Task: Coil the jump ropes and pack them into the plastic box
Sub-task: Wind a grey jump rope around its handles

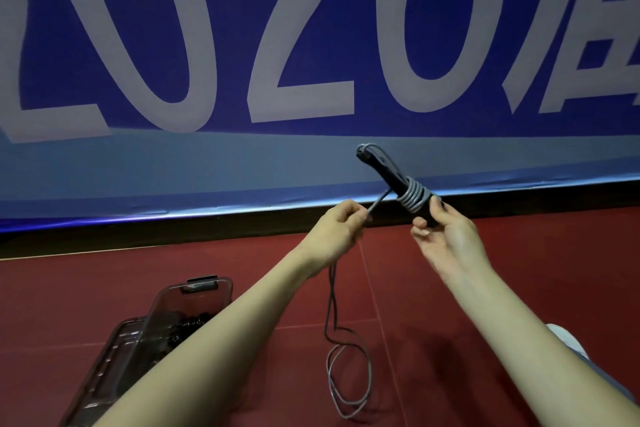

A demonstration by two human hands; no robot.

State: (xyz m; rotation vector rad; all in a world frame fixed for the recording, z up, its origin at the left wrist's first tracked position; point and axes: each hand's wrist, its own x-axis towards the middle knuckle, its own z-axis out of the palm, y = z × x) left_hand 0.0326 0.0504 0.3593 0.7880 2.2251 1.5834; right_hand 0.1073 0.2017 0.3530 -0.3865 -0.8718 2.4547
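Above the red floor, both hands: raised in front of a blue banner, working one jump rope.
Right hand (446,236): fingers and thumb curled round the lower end of the black handles (391,177), which tilt up and to the left.
Coil (414,197): several turns of grey cord wound tightly round the handles just above the right hand's fingers.
Left hand (337,227): pinching the grey cord (375,203) where it leaves the coil, drawn taut between the two hands.
Loose cord (346,374): hangs down from the left hand and lies in loops on the red floor (450,322).
Plastic box (194,302): on the floor at lower left, translucent, partly hidden by the left forearm; dark items inside, not clear enough to name.
Lid (97,378): lying flat, touching the box's near side.
Banner (311,45): large pale characters on blue, above a dark skirting.
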